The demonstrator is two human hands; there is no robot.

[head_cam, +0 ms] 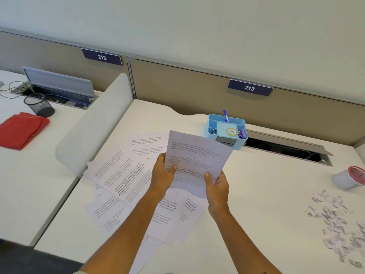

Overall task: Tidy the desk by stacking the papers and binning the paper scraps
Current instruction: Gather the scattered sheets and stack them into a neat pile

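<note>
Above the white desk (pixel 256 194), left hand (pixel 162 176) and right hand (pixel 217 187) pinch a printed sheet (pixel 197 161), thumbs on top. Loose papers (pixel 126 175) sprawl at 9 o'clock; paper scraps (pixel 335 218) at 3. Toward 12, a blue organizer (pixel 227 129) holds tape (pixel 232 132), clips and a pen (pixel 225 115).

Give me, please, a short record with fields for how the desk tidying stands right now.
left hand: grips held sheets, thumb on top
right hand: grips held sheets at lower edge
held sheets: lifted above desk
loose papers: fanned out on desk, unstacked
paper scraps: scattered on desk's right side, not binned
small bin: on its side beyond scraps
blue organiser: behind papers, holds tape roll, pen
</note>
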